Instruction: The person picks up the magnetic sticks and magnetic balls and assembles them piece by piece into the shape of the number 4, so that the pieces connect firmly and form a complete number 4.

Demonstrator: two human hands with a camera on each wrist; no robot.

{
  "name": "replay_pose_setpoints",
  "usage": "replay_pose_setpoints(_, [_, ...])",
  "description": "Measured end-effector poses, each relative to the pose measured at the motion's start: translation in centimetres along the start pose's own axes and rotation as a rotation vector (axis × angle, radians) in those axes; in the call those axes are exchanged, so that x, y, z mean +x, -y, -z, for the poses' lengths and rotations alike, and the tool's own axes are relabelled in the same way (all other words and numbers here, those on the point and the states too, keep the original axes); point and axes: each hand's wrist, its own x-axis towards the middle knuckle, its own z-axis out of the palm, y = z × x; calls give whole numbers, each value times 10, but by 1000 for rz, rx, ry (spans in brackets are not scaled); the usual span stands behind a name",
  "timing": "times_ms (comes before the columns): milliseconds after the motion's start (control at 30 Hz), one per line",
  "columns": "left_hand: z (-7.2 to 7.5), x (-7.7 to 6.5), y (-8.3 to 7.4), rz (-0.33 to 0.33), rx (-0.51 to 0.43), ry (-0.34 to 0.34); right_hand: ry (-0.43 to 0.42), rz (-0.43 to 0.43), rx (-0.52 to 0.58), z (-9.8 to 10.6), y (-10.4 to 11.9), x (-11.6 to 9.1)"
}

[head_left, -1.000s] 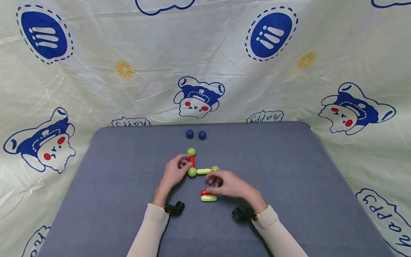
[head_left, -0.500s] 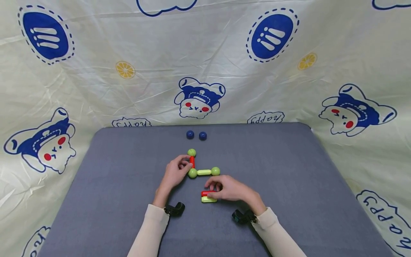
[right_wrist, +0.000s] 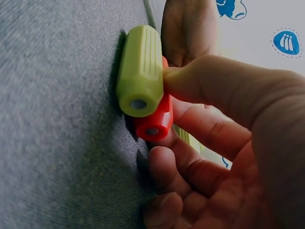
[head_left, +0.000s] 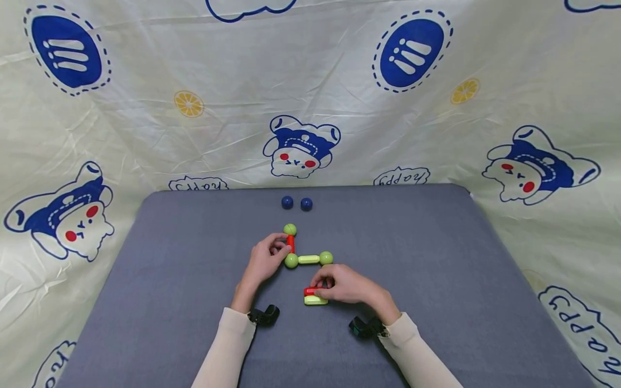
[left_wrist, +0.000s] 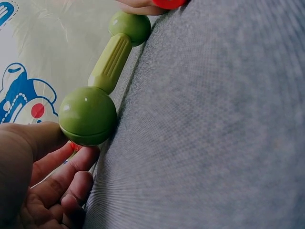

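Observation:
In the head view, green balls and two rods form an L on the table. My left hand (head_left: 266, 258) pinches its upright red magnetic rod (head_left: 291, 244), which joins a far green ball (head_left: 289, 229) to the corner green ball (head_left: 291, 261). From that corner a yellow-green rod (head_left: 309, 260) runs right to another green ball (head_left: 326, 258). My right hand (head_left: 345, 284) pinches a second red magnetic rod (right_wrist: 164, 117), thumb on one side and fingers on the other. A loose yellow-green rod (right_wrist: 140, 71) lies alongside it, a metal disc showing in its end.
Two dark blue balls (head_left: 287, 202) sit near the far edge of the grey table (head_left: 412, 242). A white printed cloth (head_left: 233, 145) hangs behind and at both sides. Each wrist wears a black camera (head_left: 266, 316).
My right hand has drawn back from the right green ball, uncovering it, and its fingers have closed on the nearer red rod. My left hand has stayed in place.

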Motion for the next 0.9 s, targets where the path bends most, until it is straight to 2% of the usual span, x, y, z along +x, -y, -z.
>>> replay_pose_setpoints(467, [0,2,0,22,2,3,-35,-4,22,0,4,1])
replay_pose_setpoints(600, [1,3,0,19,-1,3,-37,-29,34,2,6,2])
replay_pose_setpoints(900, [-2,2,2,17,-1,5,-58,-44,122,4,9,5])
